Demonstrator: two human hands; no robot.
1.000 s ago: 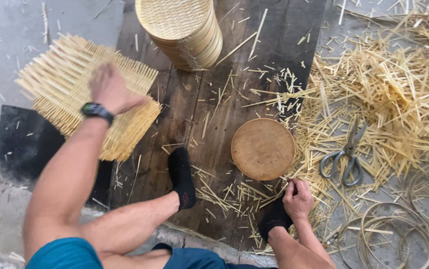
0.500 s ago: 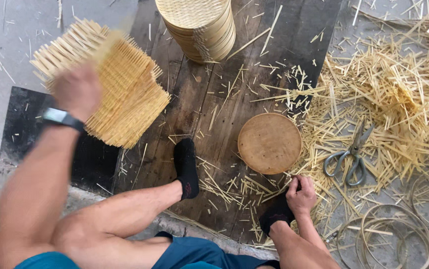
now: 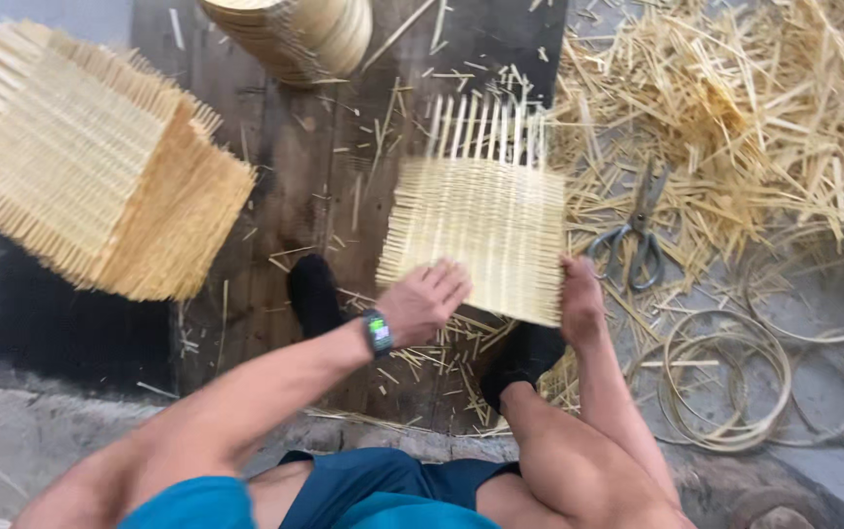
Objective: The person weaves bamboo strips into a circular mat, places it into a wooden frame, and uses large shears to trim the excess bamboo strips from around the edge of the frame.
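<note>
Two bare hands hold one flat, pale woven bamboo mat (image 3: 481,230) with loose upright strip ends along its far edge. Left hand (image 3: 424,302), fingers spread, rests on the mat's near left corner; right hand (image 3: 578,299) grips its near right edge. Mat sits above dark wooden floor planks (image 3: 294,176), between both black-socked feet. Stack of similar woven mats (image 3: 89,186) lies left; metal scissors (image 3: 637,235) lie right amid straw-coloured bamboo offcuts (image 3: 725,108).
</note>
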